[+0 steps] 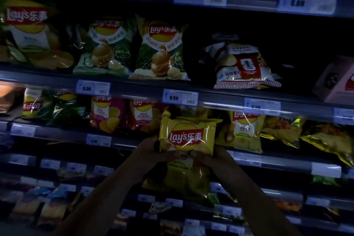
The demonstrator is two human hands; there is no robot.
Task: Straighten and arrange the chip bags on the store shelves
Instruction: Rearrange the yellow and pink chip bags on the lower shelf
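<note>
A yellow Lay's chip bag (184,138) is held upright in front of the middle shelf (210,100), its lower half hanging below my hands. My left hand (151,149) grips the bag's left side. My right hand (208,156) grips its right side at about the same height. Behind the bag stand more yellow Lay's bags (243,132) on the same shelf row. Pink and red Lay's bags (122,115) stand to the left of it.
The shelf above carries green Lay's bags (161,50), a larger Lay's bag (28,32) at far left and a white and red chip bag (243,67), with a dark gap between them. A pink box (337,80) sits at right. Lower shelves hold small snack packs in dim light.
</note>
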